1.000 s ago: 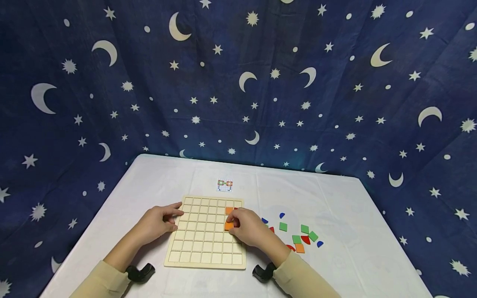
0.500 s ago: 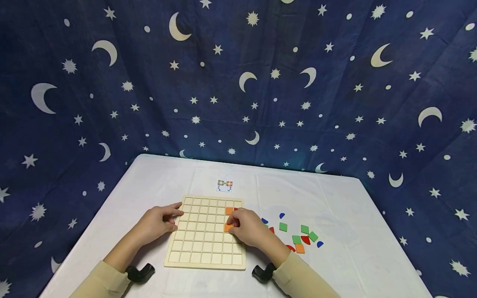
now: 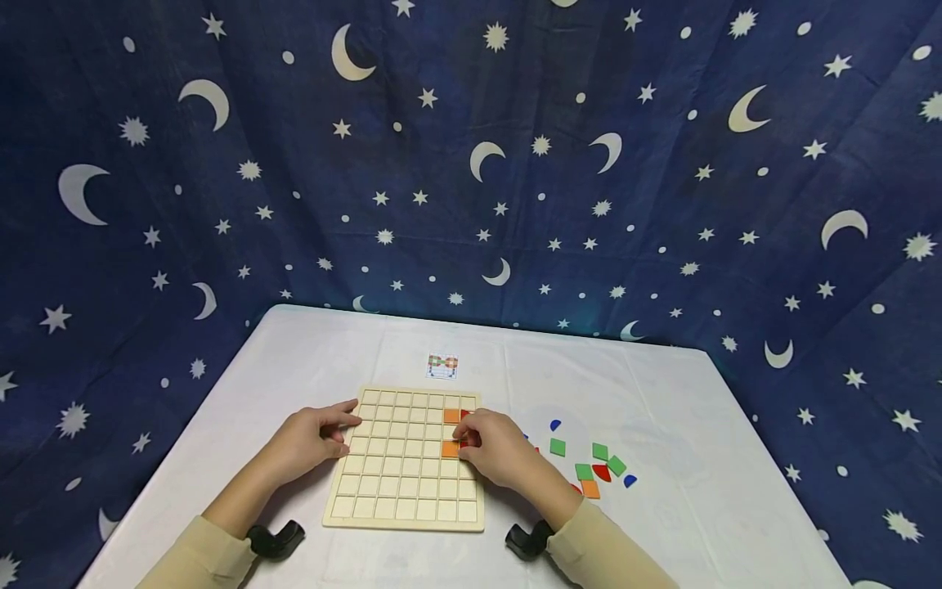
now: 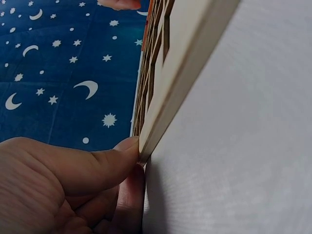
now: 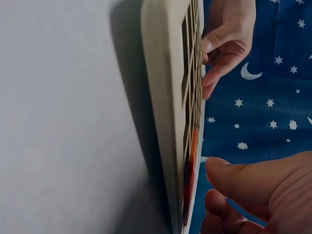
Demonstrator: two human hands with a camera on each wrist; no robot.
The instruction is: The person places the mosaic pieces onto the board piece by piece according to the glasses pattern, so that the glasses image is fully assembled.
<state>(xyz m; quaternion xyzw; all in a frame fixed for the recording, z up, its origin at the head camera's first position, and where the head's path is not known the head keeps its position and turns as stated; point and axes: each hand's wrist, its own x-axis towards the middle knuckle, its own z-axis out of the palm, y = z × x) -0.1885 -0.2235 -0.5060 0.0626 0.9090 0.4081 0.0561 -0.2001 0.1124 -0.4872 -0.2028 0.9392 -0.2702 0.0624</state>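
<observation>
A pale wooden grid board (image 3: 397,470) lies on the table. The left hand (image 3: 312,442) touches its left edge with thumb and fingers spread along it; the left wrist view shows the thumb (image 4: 105,165) against the edge. Over the board's right side is the right hand (image 3: 500,450), its thumb and fingers apart with nothing seen between them in the right wrist view. An orange square tile (image 3: 450,449) lies in a cell beside the fingertips, with a red piece partly hidden next to it. Another orange square (image 3: 451,416) sits farther up, beside a partly covered red piece.
Loose pieces lie right of the board: several green squares (image 3: 599,451), an orange square (image 3: 590,489), red quarter-round pieces (image 3: 602,473) and blue half-round pieces (image 3: 630,481). A small printed pattern card (image 3: 441,366) lies behind the board. A starry cloth (image 3: 471,164) hangs behind the table.
The right hand has shifted slightly right, off the lower orange square, which now shows more fully with some red beside it. The left hand has stayed in place.
</observation>
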